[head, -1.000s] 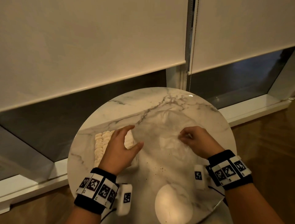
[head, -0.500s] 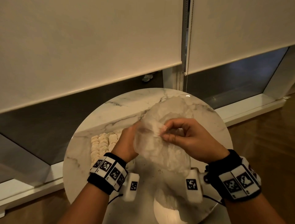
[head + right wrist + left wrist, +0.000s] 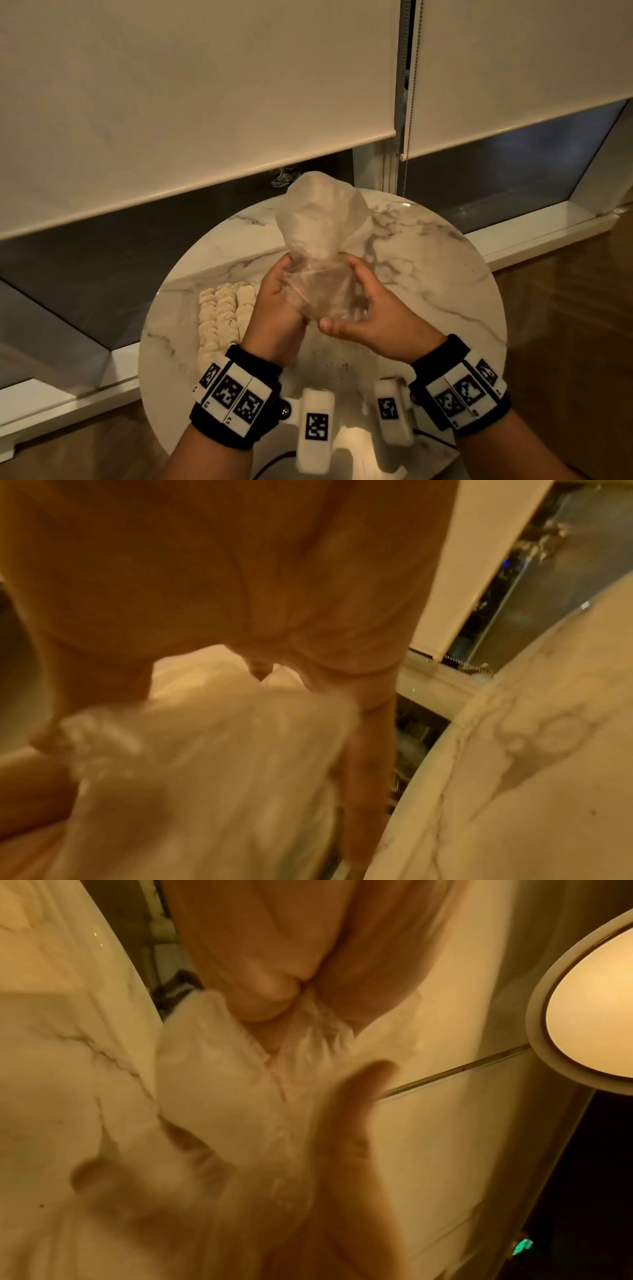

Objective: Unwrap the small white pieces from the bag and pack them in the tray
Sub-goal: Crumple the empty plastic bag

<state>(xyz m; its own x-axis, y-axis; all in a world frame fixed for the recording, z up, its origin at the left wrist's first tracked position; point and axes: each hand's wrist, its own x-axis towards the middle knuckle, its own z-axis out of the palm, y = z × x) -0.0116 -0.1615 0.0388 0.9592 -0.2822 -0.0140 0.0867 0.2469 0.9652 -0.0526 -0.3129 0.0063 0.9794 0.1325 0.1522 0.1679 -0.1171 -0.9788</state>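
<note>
A crumpled translucent plastic bag [image 3: 318, 219] is held up above the round marble table [image 3: 428, 274]. My left hand [image 3: 284, 277] grips its lower part from the left, and my right hand [image 3: 339, 294] curls round it from the right, thumb underneath. The bag's top billows upward past both hands. Rows of small white pieces [image 3: 219, 308] lie on the table left of my left hand; the tray under them is hard to make out. The wrist views are blurred: the bag [image 3: 212, 1074] crosses my left hand [image 3: 240, 1137], and the bag [image 3: 205, 764] hangs below my right hand [image 3: 240, 588].
Dark crumbs [image 3: 342, 366] dot the table in front of my wrists. Roller blinds [image 3: 205, 102] with a bead chain [image 3: 407, 137] hang behind the table over a dark window. A white sill and wooden floor [image 3: 565, 308] surround the table.
The bag lay flat on the table with my right hand pinching it and my left hand over the pieces. Both hands have since lifted it and bunched it between them.
</note>
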